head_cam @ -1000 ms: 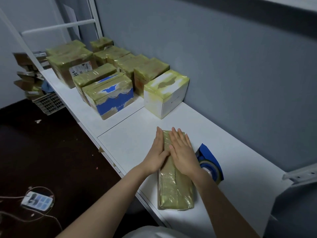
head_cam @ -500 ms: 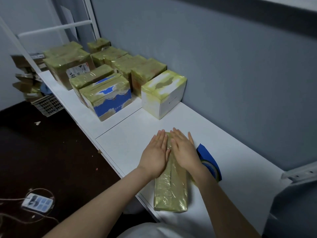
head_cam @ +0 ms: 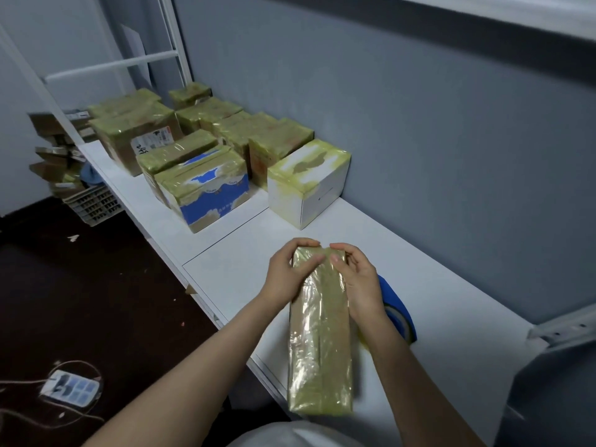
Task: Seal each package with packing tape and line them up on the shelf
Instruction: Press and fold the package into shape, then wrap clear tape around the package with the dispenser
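The person holds a long package [head_cam: 319, 343], wrapped all over in glossy yellow-green tape, at the front of the white shelf [head_cam: 451, 285], its length running away from the body and its near end reaching the shelf's front edge. Both hands grip its far end: the left hand [head_cam: 285, 274] clasps the left corner, its fingers [head_cam: 306, 245] curled over the top edge and its thumb pressed on the upper face, and the right hand [head_cam: 358, 279] does the same at the right corner, its fingers [head_cam: 343, 250] bent round the end (neither hand is spread flat). The near end looks blurred, so it cannot be told whether the package lies flat or is tilted up. Just right of the package, partly hidden behind the right wrist, a blue tape dispenser [head_cam: 398, 308] rests on the shelf. Farther along, against the grey wall [head_cam: 419, 140], stands a white box [head_cam: 309, 182] with tape over its top, next to a blue-and-white box [head_cam: 206, 188], and beyond these a close cluster of brown taped boxes [head_cam: 138, 133]. Below on the dark floor [head_cam: 96, 301] lie a power strip [head_cam: 69, 387] with its cable, and a plastic crate [head_cam: 93, 203] stands by the shelf's far end.
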